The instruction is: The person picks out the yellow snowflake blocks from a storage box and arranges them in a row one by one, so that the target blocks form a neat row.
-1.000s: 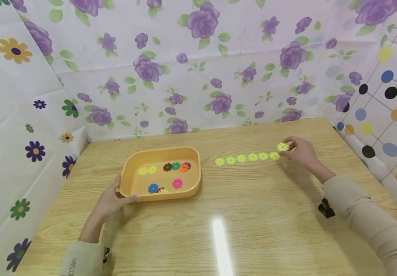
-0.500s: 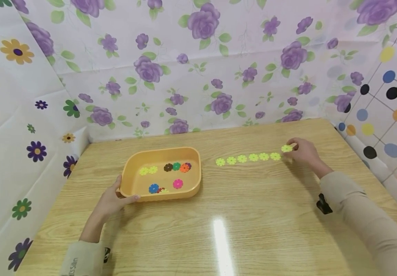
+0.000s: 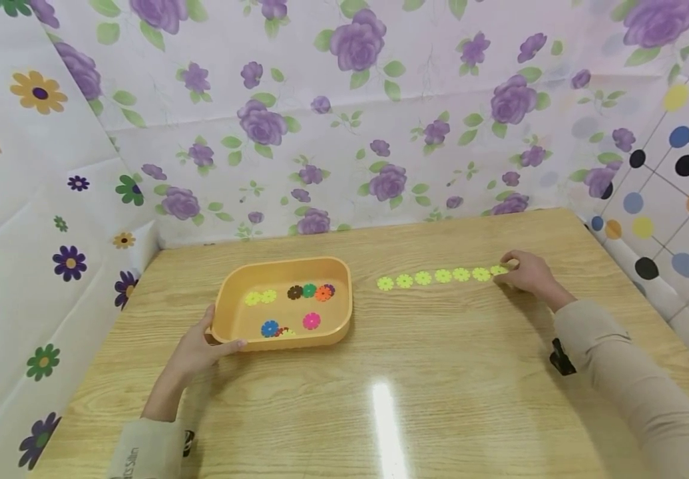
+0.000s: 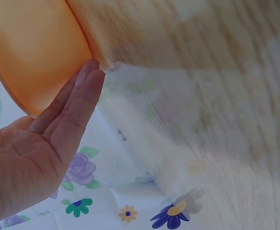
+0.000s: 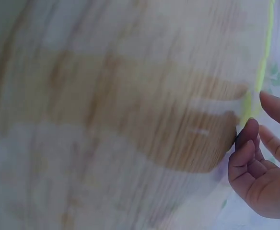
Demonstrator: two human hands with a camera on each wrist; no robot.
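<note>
In the head view, my left hand [image 3: 193,354] holds the near-left corner of an orange plastic basin [image 3: 344,330], the thumb along its front rim. The left wrist view shows the fingers [image 4: 77,103] fairly straight against the basin's outer side. My right hand [image 3: 531,274] pinches a yellow-green snowflake disc [image 3: 498,269] at the right end of a row of matching discs [image 3: 423,278] on the table. Much of that disc is hidden by the fingers. In the right wrist view, the row shows edge-on as a yellow-green line [image 5: 263,60] by my right fingertips.
Inside the basin lie two yellow discs [image 3: 260,297] and several others, including a blue disc [image 3: 269,328] and a pink disc [image 3: 311,320]. The wooden table [image 3: 440,372] meets a flowered sheet [image 3: 296,166] behind, with patterned sheets at both sides.
My right hand has brought the held disc down from above the row to its right end, level with the others. The left hand stays at the basin's corner.
</note>
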